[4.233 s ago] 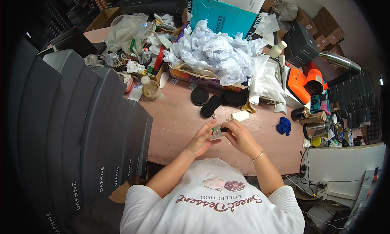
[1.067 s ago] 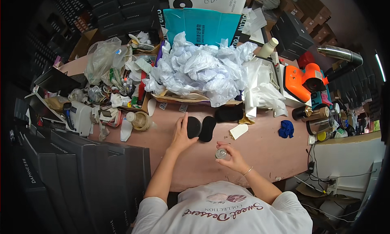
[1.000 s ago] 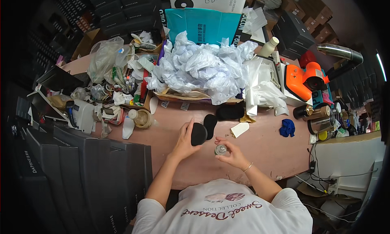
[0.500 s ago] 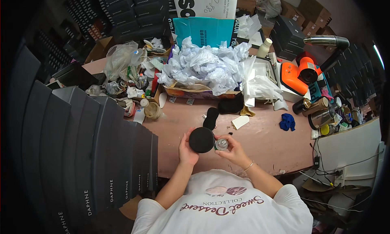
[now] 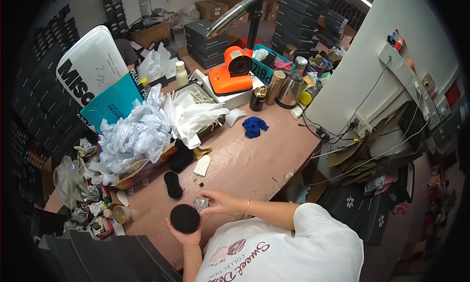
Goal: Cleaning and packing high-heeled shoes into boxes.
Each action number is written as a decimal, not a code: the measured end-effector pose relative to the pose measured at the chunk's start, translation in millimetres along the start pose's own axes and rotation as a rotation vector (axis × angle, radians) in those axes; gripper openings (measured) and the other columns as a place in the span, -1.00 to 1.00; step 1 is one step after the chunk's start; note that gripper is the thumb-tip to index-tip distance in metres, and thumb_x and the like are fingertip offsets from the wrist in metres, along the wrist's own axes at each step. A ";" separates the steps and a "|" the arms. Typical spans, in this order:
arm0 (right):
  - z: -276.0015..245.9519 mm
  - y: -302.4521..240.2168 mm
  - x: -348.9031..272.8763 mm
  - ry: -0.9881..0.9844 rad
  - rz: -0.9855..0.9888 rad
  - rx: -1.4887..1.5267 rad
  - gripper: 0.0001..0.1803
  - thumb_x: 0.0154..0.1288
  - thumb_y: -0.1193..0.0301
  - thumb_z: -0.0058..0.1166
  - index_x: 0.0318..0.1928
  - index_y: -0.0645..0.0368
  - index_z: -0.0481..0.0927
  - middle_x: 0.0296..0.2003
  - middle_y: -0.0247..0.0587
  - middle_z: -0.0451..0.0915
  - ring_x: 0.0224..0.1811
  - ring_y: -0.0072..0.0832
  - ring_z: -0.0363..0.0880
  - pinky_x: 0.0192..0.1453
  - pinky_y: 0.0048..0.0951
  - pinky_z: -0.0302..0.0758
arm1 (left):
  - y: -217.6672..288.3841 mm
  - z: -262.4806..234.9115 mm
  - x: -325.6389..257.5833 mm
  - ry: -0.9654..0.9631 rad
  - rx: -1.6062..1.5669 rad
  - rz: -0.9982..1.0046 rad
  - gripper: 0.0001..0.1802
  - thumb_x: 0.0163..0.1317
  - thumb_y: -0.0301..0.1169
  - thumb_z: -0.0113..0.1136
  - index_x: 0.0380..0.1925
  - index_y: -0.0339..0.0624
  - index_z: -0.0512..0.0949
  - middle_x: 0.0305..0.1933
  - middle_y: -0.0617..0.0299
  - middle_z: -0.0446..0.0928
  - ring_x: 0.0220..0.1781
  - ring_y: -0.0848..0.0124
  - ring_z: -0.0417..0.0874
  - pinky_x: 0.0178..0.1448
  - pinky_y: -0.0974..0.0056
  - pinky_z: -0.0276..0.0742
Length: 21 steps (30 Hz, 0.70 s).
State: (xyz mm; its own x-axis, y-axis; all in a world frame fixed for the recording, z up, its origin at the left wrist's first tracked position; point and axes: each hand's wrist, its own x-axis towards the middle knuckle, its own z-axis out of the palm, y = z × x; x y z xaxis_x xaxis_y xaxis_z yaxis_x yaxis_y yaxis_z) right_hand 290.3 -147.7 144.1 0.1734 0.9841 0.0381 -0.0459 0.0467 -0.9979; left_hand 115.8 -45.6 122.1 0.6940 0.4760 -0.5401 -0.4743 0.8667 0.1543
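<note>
My left hand (image 5: 186,237) is closed around a round black disc (image 5: 185,219) with a matt, slightly fuzzy face, which could be a pad or a lid; I cannot tell which. Right beside it, my right hand (image 5: 219,202) grips a small see-through jar (image 5: 200,203) between thumb and fingers. Both things are held close together over the near part of the pinkish table (image 5: 240,169). Beyond my hands lie a black elongated pad (image 5: 173,185) and a white flat piece (image 5: 202,165).
Crumpled pale tissue paper (image 5: 132,137) fills a box at the left. An orange machine (image 5: 230,76) stands at the back, beside a steel kettle (image 5: 290,90) and a blue cloth (image 5: 254,127). Dark boxes (image 5: 105,257) rise at the near left. Cables (image 5: 342,135) hang at the table's right.
My view has swung to the right, bringing in the wall and cables. The disc and jar stay in my hands, side by side; the disc's face is turned more toward me.
</note>
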 end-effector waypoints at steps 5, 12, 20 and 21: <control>-15.1 20.9 -7.1 0.079 0.008 0.256 -0.42 0.18 0.37 0.27 0.17 0.20 0.33 0.04 -0.32 0.41 0.12 -0.55 0.37 0.21 -0.45 0.35 | -11.7 10.3 18.3 -0.012 0.018 -0.090 -0.27 0.13 0.29 -0.06 0.06 -0.04 0.47 0.16 0.11 0.44 0.15 0.21 0.47 0.15 -0.11 0.42; -39.3 20.1 18.3 0.015 0.130 0.320 -0.43 0.23 0.39 0.21 0.22 0.17 0.31 0.05 -0.32 0.42 0.11 -0.58 0.37 0.20 -0.45 0.37 | -8.7 26.4 48.9 0.010 0.027 -0.097 -0.29 0.17 0.29 -0.10 0.06 -0.03 0.47 0.12 0.14 0.48 0.18 0.25 0.46 0.17 -0.09 0.40; -60.3 31.0 69.1 -0.021 0.093 0.082 -0.43 0.30 0.18 0.15 0.22 0.14 0.35 0.10 -0.25 0.41 0.20 -0.44 0.33 0.29 -0.34 0.27 | 15.9 39.3 96.2 -0.032 -0.002 -0.075 -0.30 0.23 0.24 -0.16 0.14 -0.02 0.41 0.13 0.17 0.46 0.22 0.28 0.42 0.25 0.00 0.33; -62.2 30.9 73.9 -0.017 0.062 0.063 -0.43 0.29 0.17 0.15 0.22 0.14 0.35 0.11 -0.23 0.41 0.21 -0.43 0.33 0.29 -0.34 0.26 | 19.5 43.1 101.3 -0.034 -0.018 -0.064 -0.30 0.23 0.24 -0.16 0.15 -0.03 0.40 0.14 0.17 0.46 0.22 0.28 0.42 0.26 0.00 0.32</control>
State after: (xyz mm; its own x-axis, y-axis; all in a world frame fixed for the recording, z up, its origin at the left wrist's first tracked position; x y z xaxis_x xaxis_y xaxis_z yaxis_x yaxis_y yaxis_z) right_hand 362.9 -84.2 112.8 0.1519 0.9882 -0.0217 -0.1183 -0.0037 -0.9930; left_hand 200.2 26.0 106.0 0.7407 0.4251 -0.5203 -0.4382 0.8927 0.1055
